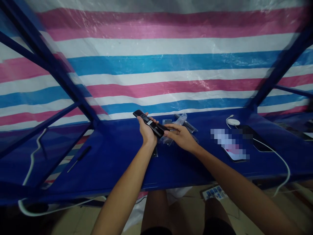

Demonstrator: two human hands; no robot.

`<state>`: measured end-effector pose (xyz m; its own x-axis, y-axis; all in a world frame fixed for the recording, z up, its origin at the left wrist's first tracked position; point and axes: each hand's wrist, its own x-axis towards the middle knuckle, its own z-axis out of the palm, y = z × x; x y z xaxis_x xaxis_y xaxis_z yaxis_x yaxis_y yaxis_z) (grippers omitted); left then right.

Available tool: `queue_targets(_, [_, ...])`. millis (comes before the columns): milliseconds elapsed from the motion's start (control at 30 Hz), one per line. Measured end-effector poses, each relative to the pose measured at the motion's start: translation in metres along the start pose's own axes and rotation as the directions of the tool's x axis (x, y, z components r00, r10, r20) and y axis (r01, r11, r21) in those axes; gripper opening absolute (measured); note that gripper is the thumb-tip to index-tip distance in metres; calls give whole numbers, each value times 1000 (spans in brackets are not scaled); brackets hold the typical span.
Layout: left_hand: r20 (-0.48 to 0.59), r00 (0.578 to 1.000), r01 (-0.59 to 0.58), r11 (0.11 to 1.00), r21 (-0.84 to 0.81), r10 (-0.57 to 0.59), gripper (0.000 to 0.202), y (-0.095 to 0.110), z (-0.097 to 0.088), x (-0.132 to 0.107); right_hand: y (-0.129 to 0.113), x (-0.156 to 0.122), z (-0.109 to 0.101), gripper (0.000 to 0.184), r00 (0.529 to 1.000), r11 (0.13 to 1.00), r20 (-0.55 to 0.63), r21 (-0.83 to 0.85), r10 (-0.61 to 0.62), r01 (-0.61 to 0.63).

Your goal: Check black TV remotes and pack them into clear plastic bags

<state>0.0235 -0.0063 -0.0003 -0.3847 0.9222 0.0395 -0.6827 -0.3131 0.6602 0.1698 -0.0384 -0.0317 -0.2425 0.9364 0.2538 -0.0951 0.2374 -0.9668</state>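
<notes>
Device [154,127], black and slim with a white label [149,123], lies in the head view across your left hand [147,133], which clasps its edges, while your right hand [183,137] pinches its near end. Just beyond that right grip sit plastic-wrapped pieces [190,126] (contents unclear); a screwdriver [84,153] lies well to its left.

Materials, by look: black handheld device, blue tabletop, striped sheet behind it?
Black handheld device: likely hard plastic, glossy towards its near end, where light glints. Blue tabletop: smooth, even colour with a faint sheen; perhaps painted metal, though coated board is possible. Striped sheet: probably thin plastic, shiny, judging by the crinkled highlights.
</notes>
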Motion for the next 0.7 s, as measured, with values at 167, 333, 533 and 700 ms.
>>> queue_targets(167, [80, 996, 39, 999, 22, -41, 47, 6, -2, -1, -10, 4, -11, 28, 972, 915, 28, 331, 235, -231])
queue_targets(333, [141, 985, 102, 995, 7, -102, 51, 12, -3, -2, -21, 10, -24, 21, 934, 728, -2, 627, 357, -278])
queue_targets(533, [175, 971, 173, 984, -30, -166, 52, 15, -5, 0, -27, 17, -32, 25, 913, 605, -90, 774, 399, -188])
queue_targets(700, [164, 974, 163, 986, -14, -159, 53, 14, -3, -3, -24, 16, -30, 21, 932, 679, -63, 702, 356, -212])
